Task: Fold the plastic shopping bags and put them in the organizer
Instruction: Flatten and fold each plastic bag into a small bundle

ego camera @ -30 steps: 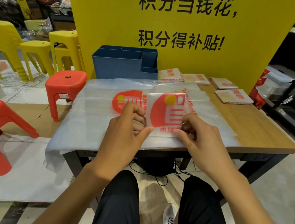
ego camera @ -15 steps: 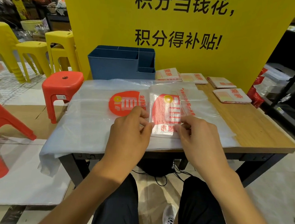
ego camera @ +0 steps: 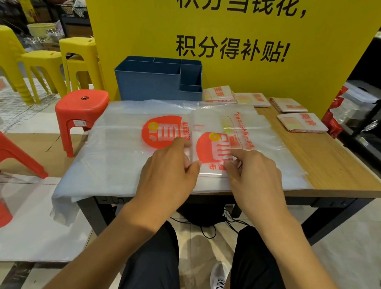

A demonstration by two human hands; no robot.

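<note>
Bag (ego camera: pixel 214 150) folded narrower, both hands' grip pinching.

Left hand (ego camera: pixel 171 168) palm down, fingers curled, pinching; right hand (ego camera: pixel 254 174) likewise; forearms converge; knuckles up.

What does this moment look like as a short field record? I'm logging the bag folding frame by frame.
left hand: pinches the bag's left edge
right hand: pinches the bag's right edge
bag: partly folded strip, red logo up, lying on a stack of flat bags
organizer: blue, at the table's back edge, no bags seen inside
folded bags: four packets on the table, right of the organizer
stools: red one left of the table
</note>
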